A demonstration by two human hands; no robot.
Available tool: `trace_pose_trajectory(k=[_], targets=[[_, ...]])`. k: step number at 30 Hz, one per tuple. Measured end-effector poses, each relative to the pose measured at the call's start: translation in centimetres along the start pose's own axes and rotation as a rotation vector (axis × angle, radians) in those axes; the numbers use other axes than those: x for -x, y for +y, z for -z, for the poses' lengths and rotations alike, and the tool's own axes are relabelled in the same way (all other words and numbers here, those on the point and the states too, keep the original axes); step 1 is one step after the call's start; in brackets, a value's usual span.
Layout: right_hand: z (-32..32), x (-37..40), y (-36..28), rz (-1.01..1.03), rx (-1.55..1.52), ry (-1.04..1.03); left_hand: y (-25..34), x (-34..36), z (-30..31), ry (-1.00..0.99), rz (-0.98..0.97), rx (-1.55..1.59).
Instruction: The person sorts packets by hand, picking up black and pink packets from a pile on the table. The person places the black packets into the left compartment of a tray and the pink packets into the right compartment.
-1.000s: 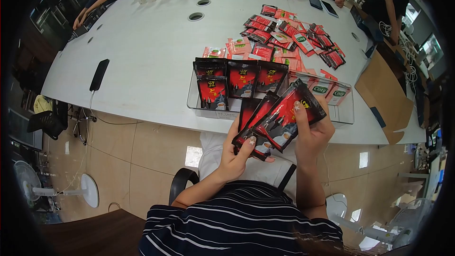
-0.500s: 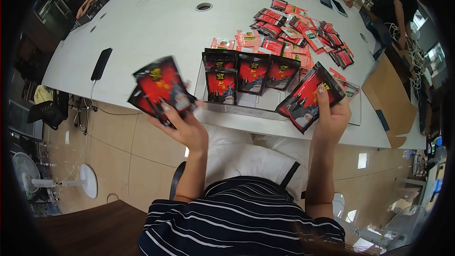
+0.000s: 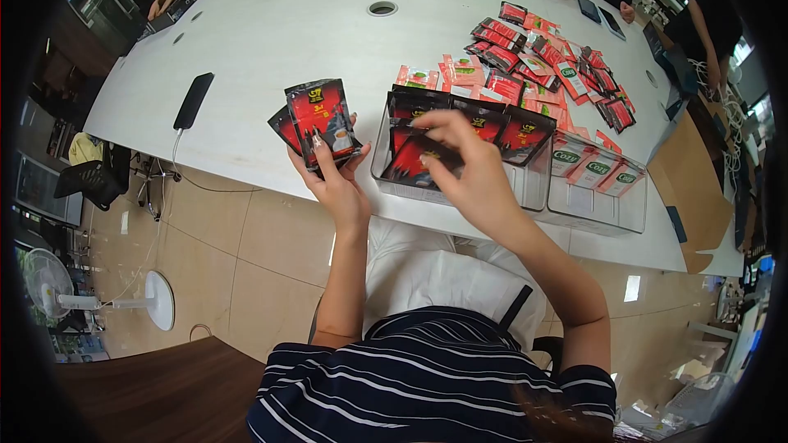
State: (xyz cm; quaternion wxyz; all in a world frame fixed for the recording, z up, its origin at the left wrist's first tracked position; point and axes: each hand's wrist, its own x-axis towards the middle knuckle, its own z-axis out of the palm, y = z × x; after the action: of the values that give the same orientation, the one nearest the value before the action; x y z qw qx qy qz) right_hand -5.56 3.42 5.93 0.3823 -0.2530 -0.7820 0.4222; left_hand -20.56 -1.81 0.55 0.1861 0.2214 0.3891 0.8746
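Note:
My left hand (image 3: 335, 183) holds a small fan of red-and-black coffee sachets (image 3: 320, 119) upright over the table's front edge. My right hand (image 3: 466, 171) reaches over a clear plastic organizer tray (image 3: 538, 197) and grips a red-and-black sachet (image 3: 414, 160) at the tray's left compartment, where several more of these sachets (image 3: 492, 125) stand in a row. The tray's right compartment holds pink sachets with green labels (image 3: 595, 168).
A loose pile of red, black and pink sachets (image 3: 533, 53) lies behind the tray on the white table (image 3: 287, 41). A black phone (image 3: 194, 101) with a cable lies at left. Other people's hands and phones are at the far edge. A cardboard box (image 3: 689, 172) sits at right.
My right hand has swung left and down from beside the tray into its left compartment with a sachet. My left hand has moved right, closer to the tray, still holding its sachets.

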Motion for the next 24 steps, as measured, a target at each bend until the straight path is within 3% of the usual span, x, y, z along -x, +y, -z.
trace_pose_trajectory(k=[4, 10, 16, 24], targets=[[0.5, 0.2, 0.1, 0.064, 0.412, -0.133, 0.0, -0.2, -0.2, -0.043, 0.062, -0.02], [1.4, -1.0, -1.4, 0.343, 0.914, -0.086, -0.1, -0.4, 0.1, -0.071, 0.117, -0.061], [0.6, -2.5, -0.3, 0.277, 0.957, -0.189, -0.2, -0.3, 0.1, -0.064, 0.108, -0.057], [0.2, -2.8, 0.0, 0.297, 1.053, -0.173, -0.6, -0.2, 0.6, -0.016, 0.082, -0.033]])
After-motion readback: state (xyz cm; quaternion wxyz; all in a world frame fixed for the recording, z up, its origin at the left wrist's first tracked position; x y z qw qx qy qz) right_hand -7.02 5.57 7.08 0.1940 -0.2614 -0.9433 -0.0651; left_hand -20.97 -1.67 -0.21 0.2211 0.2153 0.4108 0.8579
